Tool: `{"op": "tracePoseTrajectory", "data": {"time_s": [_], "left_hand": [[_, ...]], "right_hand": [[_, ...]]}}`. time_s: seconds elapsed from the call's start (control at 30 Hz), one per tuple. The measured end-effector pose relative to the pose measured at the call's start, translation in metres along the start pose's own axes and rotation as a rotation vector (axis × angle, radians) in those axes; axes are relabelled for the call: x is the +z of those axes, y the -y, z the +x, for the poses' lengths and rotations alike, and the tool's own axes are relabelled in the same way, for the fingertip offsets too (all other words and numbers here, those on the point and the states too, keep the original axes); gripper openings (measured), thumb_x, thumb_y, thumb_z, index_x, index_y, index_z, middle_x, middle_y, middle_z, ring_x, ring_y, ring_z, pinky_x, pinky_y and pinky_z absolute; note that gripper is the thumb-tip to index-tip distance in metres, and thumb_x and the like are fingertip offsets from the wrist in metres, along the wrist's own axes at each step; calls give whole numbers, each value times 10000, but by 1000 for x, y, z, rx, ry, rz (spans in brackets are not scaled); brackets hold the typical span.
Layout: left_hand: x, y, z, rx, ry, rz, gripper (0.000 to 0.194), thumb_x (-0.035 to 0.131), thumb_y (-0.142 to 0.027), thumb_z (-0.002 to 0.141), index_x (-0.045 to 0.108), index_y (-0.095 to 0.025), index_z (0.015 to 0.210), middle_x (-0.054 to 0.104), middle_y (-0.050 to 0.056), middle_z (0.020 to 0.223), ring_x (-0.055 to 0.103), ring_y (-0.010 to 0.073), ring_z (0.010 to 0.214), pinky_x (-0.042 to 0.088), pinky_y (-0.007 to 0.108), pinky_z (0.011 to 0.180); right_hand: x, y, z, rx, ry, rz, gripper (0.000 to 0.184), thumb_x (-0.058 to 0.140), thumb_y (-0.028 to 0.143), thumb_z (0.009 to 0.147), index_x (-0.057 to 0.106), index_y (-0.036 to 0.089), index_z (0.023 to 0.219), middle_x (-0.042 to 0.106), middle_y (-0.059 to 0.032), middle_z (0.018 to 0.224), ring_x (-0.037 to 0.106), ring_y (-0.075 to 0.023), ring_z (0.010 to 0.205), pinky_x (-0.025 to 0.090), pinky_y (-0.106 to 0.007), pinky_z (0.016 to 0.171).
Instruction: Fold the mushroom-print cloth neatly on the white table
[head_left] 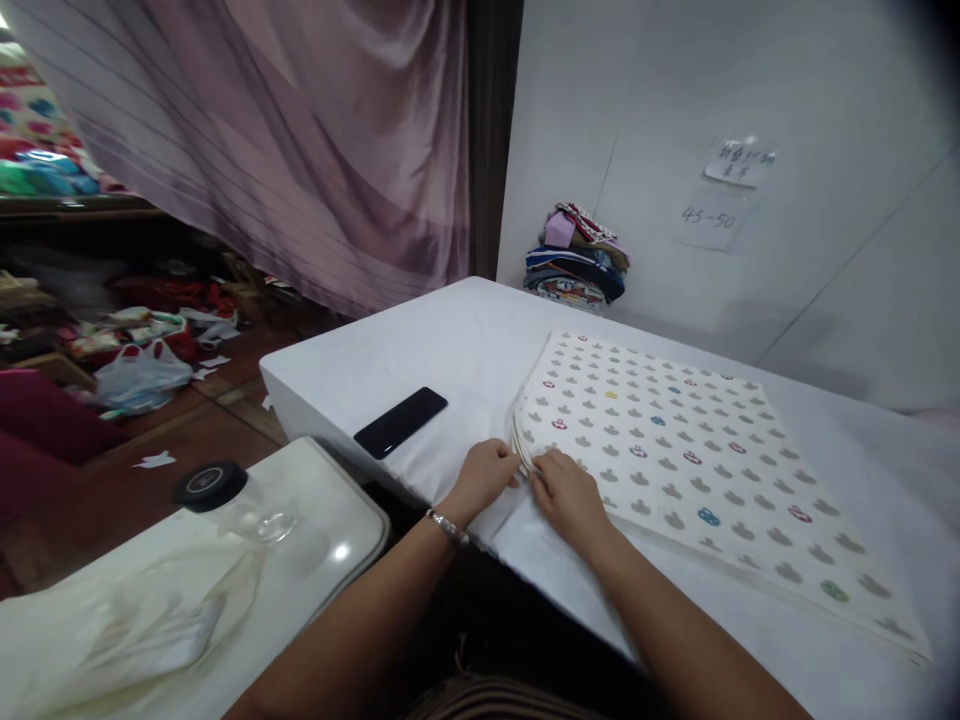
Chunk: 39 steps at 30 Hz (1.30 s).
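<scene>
A stack of cream fabric sheets (675, 440) printed with small grey and coloured motifs lies flat on the white table (450, 340). Both hands meet at the stack's near left corner. My left hand (484, 475), a bracelet on its wrist, has its fingers curled against the layered edge of the sheets. My right hand (568, 490) rests on top of the corner, fingertips pinching the upper layers at the same edge.
A black phone (400, 421) lies on the table left of the stack. Folded clothes (577, 255) are piled at the far wall. A clear bottle with a black cap (225, 495) lies on a lower white surface at left. Bags and clutter (142, 370) cover the floor.
</scene>
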<state>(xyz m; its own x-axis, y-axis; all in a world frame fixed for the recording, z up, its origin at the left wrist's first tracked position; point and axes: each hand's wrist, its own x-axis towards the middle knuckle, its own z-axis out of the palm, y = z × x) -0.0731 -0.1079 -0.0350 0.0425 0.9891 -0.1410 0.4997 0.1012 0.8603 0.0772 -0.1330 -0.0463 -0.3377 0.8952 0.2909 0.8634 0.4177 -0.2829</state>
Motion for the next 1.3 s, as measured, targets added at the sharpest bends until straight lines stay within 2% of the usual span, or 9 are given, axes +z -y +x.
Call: {"op": "tracePoseTrajectory", "data": {"time_s": [0.1,0.23,0.4,0.53,0.77,1.03,1.13,1.3], "left_hand": [[1,0,1,-98,56,-194,105,506,-175,729,484,-181,626,594,-14,489,574,120,468,425,217,465],[6,6,4,-132,63,-352,93,508,-146,729,468,-182,652,599,-17,487,610,129,494,478,225,491],[8,12,6,-141,56,-411,88,508,-136,729,474,-178,660,615,-9,505,630,141,526,506,241,516],[7,9,4,-111,68,-440,104,517,-128,737,483,-167,647,615,-5,518,605,112,502,503,224,534],[3,-2,4,-190,99,-528,176,573,-305,806,485,-161,755,576,-17,498,573,112,457,484,221,483],[3,-7,10,-221,133,-438,237,600,-366,792,467,-175,748,531,-41,467,554,116,450,478,234,483],[1,-7,15,-194,131,-273,176,551,-314,802,456,-183,732,544,-28,467,551,126,456,462,237,476],[-4,-5,21,-83,62,5,92,544,-220,721,460,-193,696,546,-18,469,550,154,479,409,255,502]], "right_hand": [[0,1,0,-5,9,-21,114,442,229,896,549,202,867,577,-52,880,526,-184,851,377,-274,696],[1,-1,1,23,-10,-1,155,407,230,920,545,207,853,582,-46,870,532,-176,837,378,-269,687],[0,2,2,-1,26,-68,191,385,217,928,558,196,850,583,-64,876,532,-189,835,376,-282,682],[0,5,2,-25,70,-129,190,392,192,914,570,185,850,578,-73,868,524,-191,806,371,-291,672],[3,3,1,-9,57,-70,160,413,206,904,563,189,852,574,-56,891,512,-173,843,371,-270,717],[5,3,1,-39,49,-101,191,385,214,917,572,181,892,574,-67,896,514,-181,843,379,-279,716],[5,2,1,-61,38,-122,210,375,213,920,579,171,941,575,-73,896,514,-188,837,386,-288,700],[4,5,0,-111,36,-151,259,353,194,923,595,171,1011,587,-79,887,507,-194,803,396,-306,686]]}}
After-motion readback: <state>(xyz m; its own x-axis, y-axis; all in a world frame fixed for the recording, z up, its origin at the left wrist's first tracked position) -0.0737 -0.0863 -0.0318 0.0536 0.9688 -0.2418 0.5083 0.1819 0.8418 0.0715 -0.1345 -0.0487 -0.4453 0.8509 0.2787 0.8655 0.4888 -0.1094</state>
